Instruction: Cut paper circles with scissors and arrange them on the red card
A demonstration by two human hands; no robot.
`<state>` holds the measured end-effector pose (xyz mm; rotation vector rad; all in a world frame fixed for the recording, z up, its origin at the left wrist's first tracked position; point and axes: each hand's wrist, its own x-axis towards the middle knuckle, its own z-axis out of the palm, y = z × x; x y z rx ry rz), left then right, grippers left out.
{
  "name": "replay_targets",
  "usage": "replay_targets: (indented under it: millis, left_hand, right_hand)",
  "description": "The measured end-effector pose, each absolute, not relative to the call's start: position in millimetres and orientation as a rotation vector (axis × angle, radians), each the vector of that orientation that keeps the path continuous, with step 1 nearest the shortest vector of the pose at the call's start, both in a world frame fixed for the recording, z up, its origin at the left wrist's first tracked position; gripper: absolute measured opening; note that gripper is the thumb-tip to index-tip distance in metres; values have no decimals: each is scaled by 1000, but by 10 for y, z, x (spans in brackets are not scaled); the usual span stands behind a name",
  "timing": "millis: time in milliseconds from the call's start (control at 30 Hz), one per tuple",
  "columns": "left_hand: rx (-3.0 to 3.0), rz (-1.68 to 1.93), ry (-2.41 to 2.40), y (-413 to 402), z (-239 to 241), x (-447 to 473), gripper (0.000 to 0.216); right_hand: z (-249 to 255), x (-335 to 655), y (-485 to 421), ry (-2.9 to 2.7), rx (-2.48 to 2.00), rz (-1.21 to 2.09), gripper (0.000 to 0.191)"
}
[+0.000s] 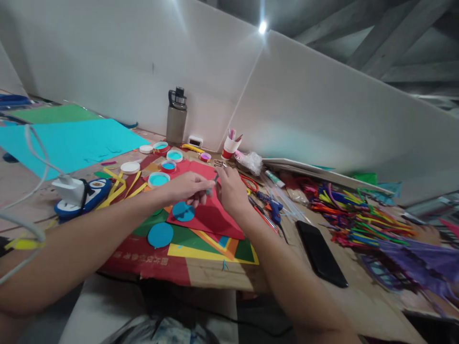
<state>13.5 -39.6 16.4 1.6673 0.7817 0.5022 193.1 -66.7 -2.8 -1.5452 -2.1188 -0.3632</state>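
My left hand (190,188) and my right hand (231,191) meet above a red paper sheet (211,215). Fingers of both are pinched together around a small, thin, dark strip (216,177), too blurred to name. A bit of pale blue shows beneath the left fingertips. Below the left hand a blue paper circle (183,211) lies on the red sheet. Another blue circle (160,235) rests to its lower left, over green paper (143,227). Several round tubs with blue inside, one of them an open tub (158,179), stand left of the hands.
A water bottle (176,117) stands against the wall. At right lie a phone (320,253), a blue glue gun (275,210) and many colourful pipe cleaners (362,217). On the left are a power strip (84,197) with a white plug and a large cyan sheet (71,143).
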Motion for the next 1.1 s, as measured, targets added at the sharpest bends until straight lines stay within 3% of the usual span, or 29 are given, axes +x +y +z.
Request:
replay_targets:
  millis: [133, 200, 433, 600, 800, 967, 1100]
  left_hand:
    - [1927, 282, 726, -284, 221, 8, 46]
    - [2203, 192, 730, -221, 235, -89, 33]
    - [2527, -83, 668, -177, 163, -224, 57]
    - [2533, -64, 666, -178, 94, -188, 56]
    - [2496, -30, 695, -148, 65, -188, 57]
    - [2394, 84, 833, -84, 35, -215, 35]
    - [2386, 94, 837, -70, -30, -197, 31]
  right_hand:
    - [-151, 2077, -684, -1864, -1455, -45, 25]
    - [-186, 2135, -708, -1698, -1364, 177, 24]
    - [-274, 1979, -805, -1344, -1068, 875, 26]
    - [-329, 1891, -826, -1385, -1041, 966, 27]
    - [-371, 1863, -823, -1334, -1061, 977, 16]
    - [-374, 1831, -834, -1377, -1145, 981, 21]
    - [-423, 1821, -814, -1345, -1179, 994, 27]
